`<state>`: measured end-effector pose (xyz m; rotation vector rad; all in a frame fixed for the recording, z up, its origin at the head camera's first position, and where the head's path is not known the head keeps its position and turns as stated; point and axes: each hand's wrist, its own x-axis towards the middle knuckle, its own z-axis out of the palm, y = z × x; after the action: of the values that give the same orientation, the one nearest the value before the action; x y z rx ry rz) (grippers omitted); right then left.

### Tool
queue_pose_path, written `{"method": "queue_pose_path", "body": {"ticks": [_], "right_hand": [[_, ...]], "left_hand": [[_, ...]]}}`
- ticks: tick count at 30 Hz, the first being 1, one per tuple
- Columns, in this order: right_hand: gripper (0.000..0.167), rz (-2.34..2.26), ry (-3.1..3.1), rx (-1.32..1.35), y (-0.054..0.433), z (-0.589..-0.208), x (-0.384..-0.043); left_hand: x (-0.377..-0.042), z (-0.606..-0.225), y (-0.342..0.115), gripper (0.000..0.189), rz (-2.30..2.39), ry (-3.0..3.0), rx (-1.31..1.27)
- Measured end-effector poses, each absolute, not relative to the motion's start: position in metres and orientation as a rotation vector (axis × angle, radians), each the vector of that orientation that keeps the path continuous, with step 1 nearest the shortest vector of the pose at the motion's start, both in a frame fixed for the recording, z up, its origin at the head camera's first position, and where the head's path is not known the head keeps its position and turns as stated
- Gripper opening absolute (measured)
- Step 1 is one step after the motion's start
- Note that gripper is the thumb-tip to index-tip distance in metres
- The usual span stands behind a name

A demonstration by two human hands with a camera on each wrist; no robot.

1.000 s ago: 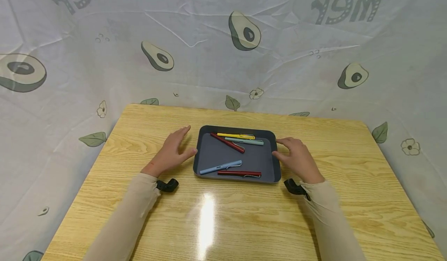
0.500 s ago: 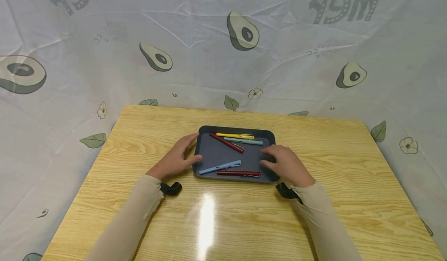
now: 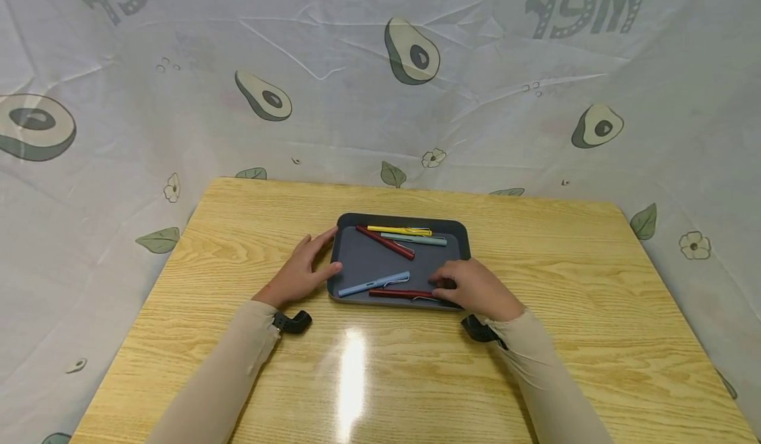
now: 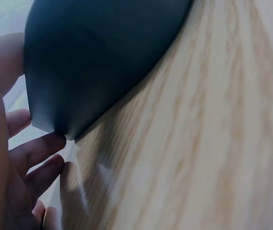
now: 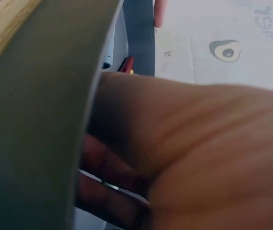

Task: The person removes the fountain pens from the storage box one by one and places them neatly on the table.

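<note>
A dark grey tray (image 3: 422,265) holds several pens. My left hand (image 3: 300,272) grips its left end, thumb over the rim and fingers against the outer wall (image 4: 93,52). Inside the right part reaches my right hand (image 3: 475,287), fingers bent and apart from the thumb. The thumb overlaps the clip end of the front dark red pen (image 3: 395,293); the index fingertip is behind that pen. Beside it lies a light blue pen (image 3: 374,284). A second dark red pen (image 3: 386,242), a yellow pen (image 3: 392,229) and a grey-green pen (image 3: 416,240) lie along the back.
The tray stands on a wood-grain table (image 3: 285,378). Behind it hangs a pale cloth (image 3: 339,127) printed with avocados and leaves. A black wrist mount (image 3: 294,323) projects from the left sleeve, another black mount (image 3: 478,330) from the right.
My right hand has moved from beside the tray's right end inward and toward the front dark red pen. My left hand has come in to the tray's left rim. The pens have not moved.
</note>
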<state>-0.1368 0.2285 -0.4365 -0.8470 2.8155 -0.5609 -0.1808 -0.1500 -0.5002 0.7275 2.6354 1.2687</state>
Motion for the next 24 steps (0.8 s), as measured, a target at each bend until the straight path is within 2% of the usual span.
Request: {"method": "queue_pose_path", "body": {"ticks": [8, 14, 24], "right_hand": [[0.015, -0.634, 2.733, -0.879, 0.2297, -0.4378, -0.1366], [0.004, -0.64, 2.695, -0.893, 0.2296, -0.4385, -0.1379], [0.006, -0.671, 2.686, -0.814, 0.2304, -0.4372, -0.1395]], "left_hand": [[-0.181, -0.5011, -0.1484, 0.076, 1.248, 2.652, 0.753], [-0.1803, -0.4983, -0.148, 0.076, 1.253, 2.643, 0.733], [-0.1806, -0.4994, -0.1495, 0.076, 1.258, 2.653, 0.758]]}}
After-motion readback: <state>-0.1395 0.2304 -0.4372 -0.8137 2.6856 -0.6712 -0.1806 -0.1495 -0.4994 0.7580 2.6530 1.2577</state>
